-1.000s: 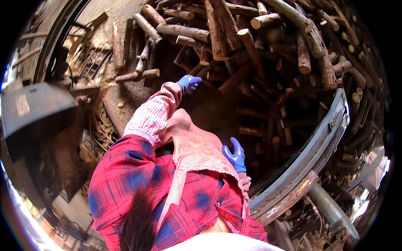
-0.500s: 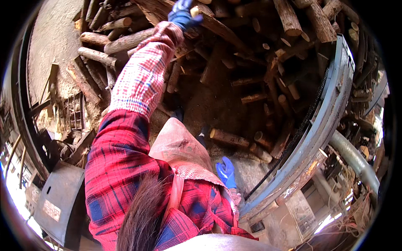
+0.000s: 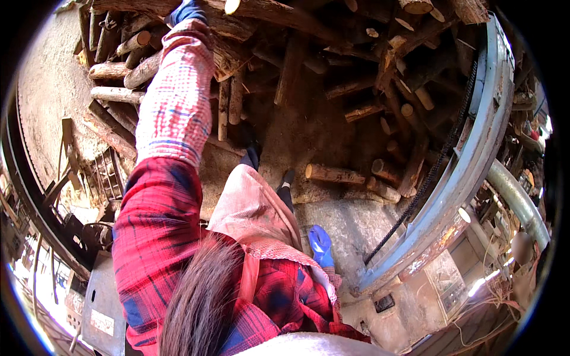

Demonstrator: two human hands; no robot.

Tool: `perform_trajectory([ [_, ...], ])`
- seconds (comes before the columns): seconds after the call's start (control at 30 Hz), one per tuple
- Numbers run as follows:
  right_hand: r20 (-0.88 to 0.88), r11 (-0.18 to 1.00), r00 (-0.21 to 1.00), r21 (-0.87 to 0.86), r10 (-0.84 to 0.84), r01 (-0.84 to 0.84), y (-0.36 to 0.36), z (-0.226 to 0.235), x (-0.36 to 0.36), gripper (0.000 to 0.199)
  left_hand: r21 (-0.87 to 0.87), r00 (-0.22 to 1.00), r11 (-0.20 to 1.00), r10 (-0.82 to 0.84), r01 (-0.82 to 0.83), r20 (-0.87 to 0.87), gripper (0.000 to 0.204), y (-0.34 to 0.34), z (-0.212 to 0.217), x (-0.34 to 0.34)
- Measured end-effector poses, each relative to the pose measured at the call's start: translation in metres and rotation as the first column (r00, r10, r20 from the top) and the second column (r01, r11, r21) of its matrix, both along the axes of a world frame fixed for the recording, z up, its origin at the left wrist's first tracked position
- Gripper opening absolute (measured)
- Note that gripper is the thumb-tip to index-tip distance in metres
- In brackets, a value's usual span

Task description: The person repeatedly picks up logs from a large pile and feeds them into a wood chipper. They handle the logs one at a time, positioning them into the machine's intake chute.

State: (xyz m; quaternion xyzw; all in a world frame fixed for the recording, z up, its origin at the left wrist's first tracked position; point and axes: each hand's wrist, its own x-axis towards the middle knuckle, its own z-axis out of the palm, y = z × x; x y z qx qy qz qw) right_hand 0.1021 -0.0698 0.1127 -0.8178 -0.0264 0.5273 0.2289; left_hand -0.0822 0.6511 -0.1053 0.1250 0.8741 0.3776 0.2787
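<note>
Your left hand (image 3: 185, 12), in its blue glove, reaches up at full stretch to the log stack and rests on a long log (image 3: 261, 12) lying across the top of the heap; the fingers are cut off by the picture's rim, so you cannot tell whether they are closed around it or only laid on it. That log sits high and crosswise on the pile of cut logs (image 3: 332, 77), which likely explains why your arm, in a pink checked oversleeve (image 3: 176, 101), has to extend so far. Your right hand (image 3: 321, 245), also gloved in blue, hangs loose by your hip with the fingers together and holding nothing, probably kept free for balance. One short log (image 3: 334, 174) lies alone on the dirt floor just beyond your feet. A curved grey metal rail (image 3: 469, 172) with a chain along it bounds the pit on your right. Compared with half a second ago, your left hand sits farther up and left, and your right hand stays low at your side.
</note>
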Motion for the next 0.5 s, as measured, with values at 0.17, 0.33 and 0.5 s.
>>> perform_trajectory([
  [0.17,-0.105,1.0,0.994,-0.02,0.019,-0.021,-0.019,-0.022,0.026,0.019,0.317,0.938,0.939,-0.224,0.135,0.265,0.054,-0.008,-0.028,-0.051],
  [0.33,-0.025,0.992,0.993,0.035,0.118,-0.118,-0.033,-0.061,0.056,0.043,0.622,0.641,0.782,-0.502,0.049,0.58,0.031,-0.07,0.001,-0.13],
  [0.5,-0.279,0.893,0.924,0.432,0.262,-0.123,0.197,-0.05,0.054,0.075,0.561,0.585,0.827,-0.465,0.021,0.664,0.033,-0.199,0.127,-0.099],
])
